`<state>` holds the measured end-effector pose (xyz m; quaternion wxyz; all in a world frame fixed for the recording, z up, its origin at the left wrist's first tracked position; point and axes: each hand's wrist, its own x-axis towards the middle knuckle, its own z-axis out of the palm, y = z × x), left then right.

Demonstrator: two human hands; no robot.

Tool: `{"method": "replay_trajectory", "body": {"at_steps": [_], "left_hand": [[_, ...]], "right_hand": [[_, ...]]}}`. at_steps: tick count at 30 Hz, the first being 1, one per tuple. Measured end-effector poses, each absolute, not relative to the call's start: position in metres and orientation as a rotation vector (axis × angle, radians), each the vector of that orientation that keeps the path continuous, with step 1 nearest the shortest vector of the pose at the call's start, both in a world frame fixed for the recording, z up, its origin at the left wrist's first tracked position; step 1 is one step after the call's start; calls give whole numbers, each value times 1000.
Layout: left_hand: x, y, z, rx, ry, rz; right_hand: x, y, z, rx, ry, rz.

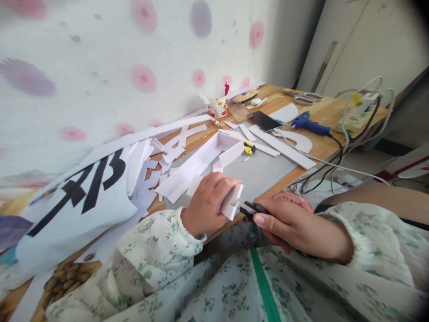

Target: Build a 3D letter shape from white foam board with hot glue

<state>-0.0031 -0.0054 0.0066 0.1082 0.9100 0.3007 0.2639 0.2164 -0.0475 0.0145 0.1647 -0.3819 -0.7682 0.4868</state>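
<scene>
My left hand (211,201) is closed around a small piece of white foam board (233,201), held up at the table's front edge. In my right hand (295,226) is a black utility knife (250,209), its thin metal tip pointing left at the lower part of that piece. Whether the tip touches the board I cannot tell. Just beyond my left hand, a long open-sided white foam board frame (201,163) stands on the grey cutting mat (268,166). A yellow and black tool (249,148) lies against the frame's right end.
White offcuts (174,150) and a white bag (90,197) crowd the left. Farther back are a paper cup (218,107), a phone (266,121), scissors (304,97) and a blue glue gun (310,123). Cables run from a power strip (358,114) off the right edge.
</scene>
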Motion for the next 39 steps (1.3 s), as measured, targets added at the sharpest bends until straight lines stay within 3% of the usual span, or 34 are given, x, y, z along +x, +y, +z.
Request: {"method": "replay_trajectory", "body": {"at_steps": [18,30,39], "left_hand": [[-3,-2,7,2688,1079,700],[3,-8,11,2714,1288,532],[4,-13,14,2728,1296,553]], "right_hand": [[215,-53,18,-746,-2460,1324],[224,-42,-3,-1370,-2408,334],[222,-40,-6,-1439,-2400,214]]}}
